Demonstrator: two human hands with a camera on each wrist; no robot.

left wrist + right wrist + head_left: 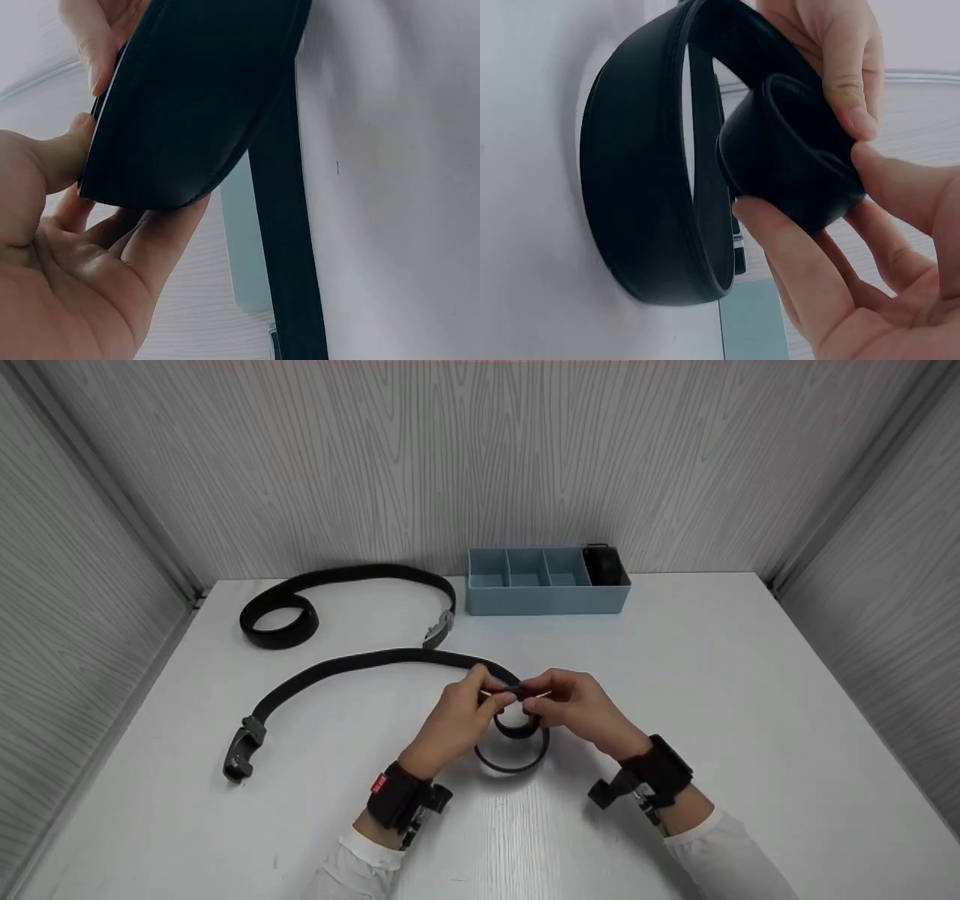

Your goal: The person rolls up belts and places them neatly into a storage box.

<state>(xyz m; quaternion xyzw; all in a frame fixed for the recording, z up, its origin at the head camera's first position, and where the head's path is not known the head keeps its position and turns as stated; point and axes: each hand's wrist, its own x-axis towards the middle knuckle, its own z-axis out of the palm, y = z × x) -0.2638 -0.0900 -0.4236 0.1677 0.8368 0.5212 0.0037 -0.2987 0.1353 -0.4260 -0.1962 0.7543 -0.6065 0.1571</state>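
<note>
- White worktop, with everything lying on it or held over it.
- Front black belt: arcs from its buckle at the worktop's left to the hands near the middle, where it bends into a larger loop and a tight inner turn.
- Rear black belt: on the back left, its far end loosely curled, its own buckle pointing towards the front belt.
- Blue compartment tray: near the back wall, four sections in a row.
- Left hand: pinches the front belt between thumb and fingers.
- Right hand: thumb and fingers curled round the inner turn.
- Front belt's buckle: dark metal, well apart from both hands.
- Inner coil: rolling up the strap looks like the step in hand; the next move calls for keeping this core tight while winding.
- Black roll: in the tray's rightmost section, probably a coiled belt.
</note>
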